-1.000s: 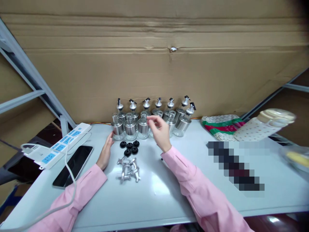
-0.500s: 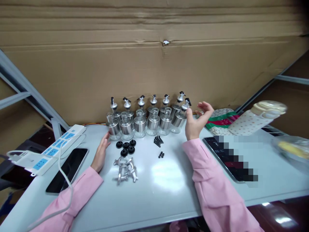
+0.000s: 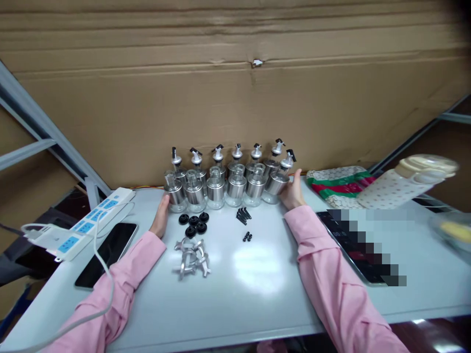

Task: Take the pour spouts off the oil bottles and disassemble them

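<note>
Two rows of glass bottles with steel bands stand against the cardboard. The back bottles carry silver pour spouts with black flip caps; most in front are uncapped. My left hand (image 3: 161, 217) lies on edge, fingers stretched, by the leftmost front bottle (image 3: 175, 194). At the other end my right hand (image 3: 293, 192) is against the right side of a spouted bottle (image 3: 275, 185), thumb raised, its other fingers partly hidden. In front of the bottles are black round stoppers (image 3: 193, 222), silver spout parts (image 3: 192, 257), thin black pieces (image 3: 243, 214) and tiny black caps (image 3: 248, 237).
On the left are a white power strip (image 3: 88, 223), a white cable (image 3: 101, 260) and a dark phone (image 3: 110, 252). To the right lie another phone (image 3: 331, 228), a patterned bag (image 3: 340, 184) and a dotted pale container (image 3: 386, 189). Cardboard (image 3: 235, 108) closes off the back.
My right hand has come down from the air to the side of the rightmost bottle. My left hand has shifted slightly forward and right, closer to the leftmost bottle. The bottles stay in their rows.
</note>
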A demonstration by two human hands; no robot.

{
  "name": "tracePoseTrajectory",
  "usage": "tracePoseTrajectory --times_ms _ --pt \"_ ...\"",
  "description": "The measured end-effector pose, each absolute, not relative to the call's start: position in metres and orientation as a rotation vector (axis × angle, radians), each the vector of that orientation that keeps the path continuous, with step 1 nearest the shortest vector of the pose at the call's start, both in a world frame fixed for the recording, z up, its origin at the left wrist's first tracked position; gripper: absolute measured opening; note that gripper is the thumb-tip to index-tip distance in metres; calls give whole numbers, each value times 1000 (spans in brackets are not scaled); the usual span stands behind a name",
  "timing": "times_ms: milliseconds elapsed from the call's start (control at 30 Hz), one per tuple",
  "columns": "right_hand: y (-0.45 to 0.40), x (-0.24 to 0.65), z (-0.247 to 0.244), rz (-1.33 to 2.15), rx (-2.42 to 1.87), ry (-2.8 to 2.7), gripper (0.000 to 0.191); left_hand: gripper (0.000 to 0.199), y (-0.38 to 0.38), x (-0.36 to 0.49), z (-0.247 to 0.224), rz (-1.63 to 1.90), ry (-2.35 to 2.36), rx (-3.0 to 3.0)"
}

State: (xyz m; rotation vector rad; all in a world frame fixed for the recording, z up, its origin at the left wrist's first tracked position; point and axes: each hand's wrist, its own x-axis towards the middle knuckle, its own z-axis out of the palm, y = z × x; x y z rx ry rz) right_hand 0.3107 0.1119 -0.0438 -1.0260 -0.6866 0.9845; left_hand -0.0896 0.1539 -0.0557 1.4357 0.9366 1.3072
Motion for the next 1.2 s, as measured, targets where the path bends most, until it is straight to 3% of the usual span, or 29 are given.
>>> tracePoseTrajectory --times_ms 267,700,933,1200 --pt "118 305 -45 952 -936 -641 65 48 152 -86 -48 1253 1084 1542" --pt "121 302 -49 818 -985 -692 61 51 161 -77 -57 1315 1348 1582" --pt "130 303 -59 663 -1101 -734 65 80 153 -72 -50 1327 1302 1605" --pt "125 291 -38 172 -1170 -744 58 85 152 -67 -50 1351 1343 1610"
